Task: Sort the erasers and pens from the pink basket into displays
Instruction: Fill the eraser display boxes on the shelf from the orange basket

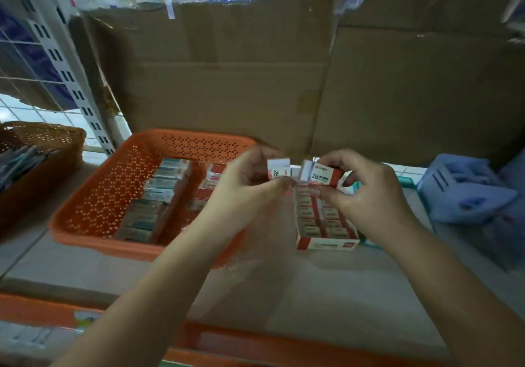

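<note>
Each hand, left hand [250, 179] and right hand [366, 193], pinches an eraser (marked 2B) above the display box [326, 243].

Pretty dim overall, kind of a cool murky cast. The only real brightness comes through the wire grid [42, 111] at the left and the clear stuff along the top edge. The cardboard [227, 68] at the back sits in flat shadow. Everything's soft, both hands smeared with motion blur, and the wide lens bends the shelf upright [65, 74] and corners.
</note>
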